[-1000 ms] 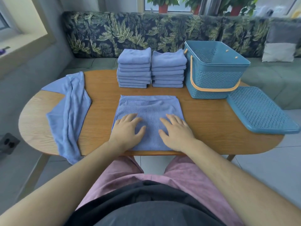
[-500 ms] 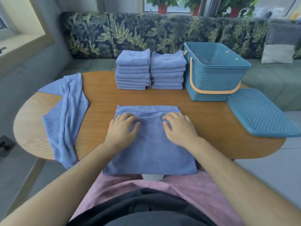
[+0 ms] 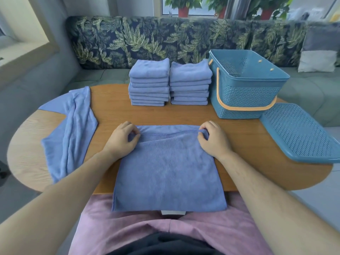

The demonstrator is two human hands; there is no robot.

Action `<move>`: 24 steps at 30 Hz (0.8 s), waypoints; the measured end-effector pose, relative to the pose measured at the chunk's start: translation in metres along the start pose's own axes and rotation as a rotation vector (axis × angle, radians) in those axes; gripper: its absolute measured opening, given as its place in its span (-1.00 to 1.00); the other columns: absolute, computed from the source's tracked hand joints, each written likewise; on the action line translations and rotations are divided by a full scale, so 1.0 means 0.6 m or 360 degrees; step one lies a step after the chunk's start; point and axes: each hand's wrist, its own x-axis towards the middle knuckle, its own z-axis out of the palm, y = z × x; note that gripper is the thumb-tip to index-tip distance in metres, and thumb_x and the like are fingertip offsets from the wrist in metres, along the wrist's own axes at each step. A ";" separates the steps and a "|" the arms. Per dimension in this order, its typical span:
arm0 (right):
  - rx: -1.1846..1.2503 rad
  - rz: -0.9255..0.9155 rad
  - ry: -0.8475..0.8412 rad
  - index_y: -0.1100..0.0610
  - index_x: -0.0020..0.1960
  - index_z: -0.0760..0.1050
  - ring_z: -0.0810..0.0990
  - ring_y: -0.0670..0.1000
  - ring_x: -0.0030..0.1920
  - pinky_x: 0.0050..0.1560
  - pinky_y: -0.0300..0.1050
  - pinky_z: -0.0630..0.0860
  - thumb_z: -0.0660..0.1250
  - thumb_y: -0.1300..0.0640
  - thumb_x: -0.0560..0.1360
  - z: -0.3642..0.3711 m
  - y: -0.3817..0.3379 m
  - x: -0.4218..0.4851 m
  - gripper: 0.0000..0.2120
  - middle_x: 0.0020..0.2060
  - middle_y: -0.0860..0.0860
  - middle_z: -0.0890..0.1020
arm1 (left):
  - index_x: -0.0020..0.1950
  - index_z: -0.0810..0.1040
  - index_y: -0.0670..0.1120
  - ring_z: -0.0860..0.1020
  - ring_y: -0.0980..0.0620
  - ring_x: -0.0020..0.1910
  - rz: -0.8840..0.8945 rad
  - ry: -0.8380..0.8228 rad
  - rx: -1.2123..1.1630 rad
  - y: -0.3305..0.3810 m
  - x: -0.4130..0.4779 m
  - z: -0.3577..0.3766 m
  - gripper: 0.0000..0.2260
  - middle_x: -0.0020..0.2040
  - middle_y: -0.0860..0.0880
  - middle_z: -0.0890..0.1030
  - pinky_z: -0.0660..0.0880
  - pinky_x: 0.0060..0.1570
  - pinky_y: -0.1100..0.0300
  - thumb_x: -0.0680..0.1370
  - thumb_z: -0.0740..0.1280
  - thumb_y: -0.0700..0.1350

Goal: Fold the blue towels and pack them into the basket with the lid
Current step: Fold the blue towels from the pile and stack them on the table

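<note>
Single view, head-worn, wide-angle. It faces forward and steeply down across the person's lap (image 3: 128,229) onto an oval wooden table (image 3: 184,115), at close range: both forearms (image 3: 64,190) enter from the lower corners, and the left hand (image 3: 122,140) and right hand (image 3: 214,142) grip the blue towel (image 3: 169,173) at frame centre. The upper band reaches a leaf-patterned sofa back (image 3: 147,39) and potted plants (image 3: 183,4) at a window (image 3: 203,6). Straight edges bow outward near the frame borders.

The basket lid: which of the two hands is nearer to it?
Right. The right hand pinches the towel corner toward the lid; the left hand holds the opposite corner.
</note>
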 end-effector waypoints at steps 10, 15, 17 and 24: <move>0.0118 0.0111 0.0043 -0.04 -0.02 0.45 0.56 -0.07 -0.16 -0.17 -0.06 0.49 0.27 0.08 0.58 0.010 0.008 0.003 -0.98 -0.15 -0.16 0.59 | 0.04 0.51 0.01 0.51 0.10 -0.09 -0.0142 0.0161 -0.0150 -0.004 0.002 -0.001 -0.98 -0.08 0.07 0.57 0.40 -0.14 0.25 0.63 0.30 -0.09; 0.0029 0.0104 0.0087 -0.04 -0.01 0.45 0.58 -0.05 -0.15 -0.16 -0.07 0.48 0.28 0.05 0.56 0.014 0.010 0.005 -0.98 -0.13 -0.17 0.60 | 0.10 0.59 -0.04 0.51 0.13 -0.03 -0.0099 0.0108 -0.0061 -0.007 0.003 0.003 -0.85 -0.03 0.08 0.55 0.44 -0.04 0.30 0.54 0.42 -0.13; -0.0014 0.0101 0.0101 -0.04 -0.02 0.46 0.58 -0.05 -0.15 -0.18 -0.07 0.48 0.28 0.04 0.56 0.016 0.011 0.004 -0.98 -0.13 -0.17 0.60 | 0.08 0.63 -0.07 0.54 0.07 -0.02 -0.0066 0.0100 -0.0022 -0.011 0.002 0.006 -0.84 -0.03 0.05 0.56 0.49 0.00 0.18 0.52 0.39 -0.23; -0.0067 0.0109 -0.0029 -0.01 0.10 0.54 0.58 -0.06 0.00 -0.05 -0.07 0.54 0.27 0.08 0.55 0.021 0.014 0.007 -0.84 0.09 -0.18 0.56 | 0.08 0.62 -0.07 0.50 0.11 -0.01 -0.0082 0.0151 -0.0001 -0.009 0.004 0.009 -0.87 0.01 0.08 0.52 0.44 0.02 0.19 0.58 0.33 -0.21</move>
